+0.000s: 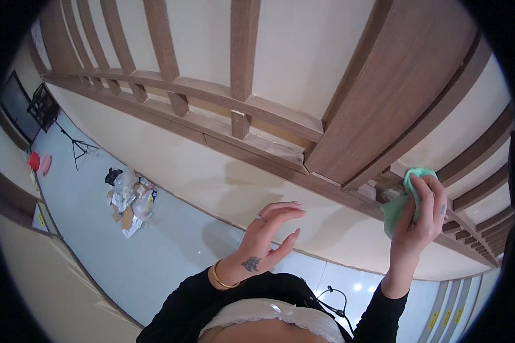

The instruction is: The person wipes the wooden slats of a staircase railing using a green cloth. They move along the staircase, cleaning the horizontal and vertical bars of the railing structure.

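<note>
A green cloth is gripped in my right hand, its upper fold pressed to the lower corner of the wall by the wooden trim. My left hand is held in front of the cream lower wall, fingers apart and nothing in it. Dark brown wooden slats rise along the wall above a horizontal rail. A broad wooden panel stands between the two hands, higher up. Part of the trim behind the cloth is hidden.
On the tiled floor at left lies a pile of rubbish with plastic bags and cardboard. Farther back are a black tripod, a red basin and a pink basin. Steps with yellow labels descend at lower right.
</note>
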{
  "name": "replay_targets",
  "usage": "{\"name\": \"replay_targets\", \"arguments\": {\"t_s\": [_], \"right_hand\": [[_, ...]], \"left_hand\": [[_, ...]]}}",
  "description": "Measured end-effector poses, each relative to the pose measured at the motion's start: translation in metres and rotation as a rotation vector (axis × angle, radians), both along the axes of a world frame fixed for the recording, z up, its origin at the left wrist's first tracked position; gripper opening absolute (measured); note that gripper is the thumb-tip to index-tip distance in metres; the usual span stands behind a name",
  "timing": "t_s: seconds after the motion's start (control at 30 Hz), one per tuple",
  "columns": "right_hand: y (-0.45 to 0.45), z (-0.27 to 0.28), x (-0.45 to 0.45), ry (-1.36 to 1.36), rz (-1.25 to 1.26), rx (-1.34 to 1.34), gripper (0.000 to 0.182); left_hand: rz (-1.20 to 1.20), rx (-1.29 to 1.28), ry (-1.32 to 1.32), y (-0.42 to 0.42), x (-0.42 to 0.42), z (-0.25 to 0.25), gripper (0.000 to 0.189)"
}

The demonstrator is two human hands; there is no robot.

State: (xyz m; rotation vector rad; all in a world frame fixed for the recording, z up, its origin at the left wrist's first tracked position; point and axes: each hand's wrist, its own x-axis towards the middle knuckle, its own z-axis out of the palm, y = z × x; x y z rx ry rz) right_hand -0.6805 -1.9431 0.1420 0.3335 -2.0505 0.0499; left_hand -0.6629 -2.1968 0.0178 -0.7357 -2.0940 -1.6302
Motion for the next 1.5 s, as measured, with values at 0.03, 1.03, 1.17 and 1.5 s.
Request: {"name": "replay_targets", "arguments": {"t_s": [0.03,1.03,1.17,1.5], "right_hand": [[-0.003,-0.001,0.002,-0.011,-0.001,-0.01,0.034],[-0.204,-0.046,-0.043,-0.118,-0.054,0.043,0.029],[-0.227,-0.051,-0.054,-0.136,-0.064,0.057,0.024],[-0.21,-0.047,-0.043,-0.146,-0.149,0.089,0.026]], "left_hand": [[0.011,-0.008,0.002,-0.005,0.001,0.001,0.039],[-0.041,-0.031,-0.022,-0.167,-0.029,-0.021,0.038],[-0.103,-0.026,-0.021,-0.163,-0.033,-0.017,0.038],[-0.11,0.009,-0.031,-0.168,-0.044,-0.029,0.035]]}}
